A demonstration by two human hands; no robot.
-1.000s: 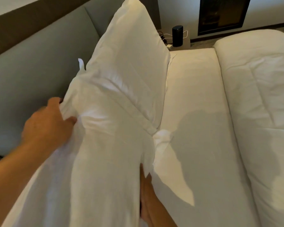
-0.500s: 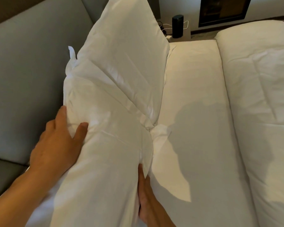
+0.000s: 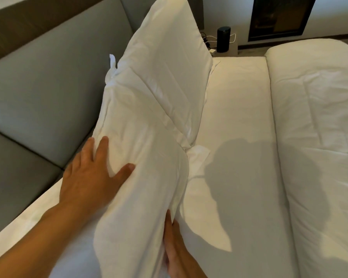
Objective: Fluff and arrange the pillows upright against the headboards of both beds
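A white near pillow [image 3: 141, 157] stands on edge on the bed, between my two hands. My left hand [image 3: 92, 173] lies flat on its headboard side, fingers spread and thumb pressing into the fabric. My right hand [image 3: 173, 247] presses against its lower right side, fingers straight; part of it is hidden by the pillow. Behind it a second white pillow [image 3: 169, 63] leans upright against the grey padded headboard [image 3: 48, 77]. The two pillows overlap.
The white mattress sheet [image 3: 239, 137] stretches to the right of the pillows. A thick white duvet [image 3: 319, 127] is bunched along the right side. Past the bed's far end stand a black cylinder speaker [image 3: 223, 39] with cables and a dark framed picture [image 3: 279, 17].
My left hand slid down the near pillow's headboard side and flattened, fingers spreading. The pillow's top has tipped away from the headboard. My right hand stays at the lower right edge.
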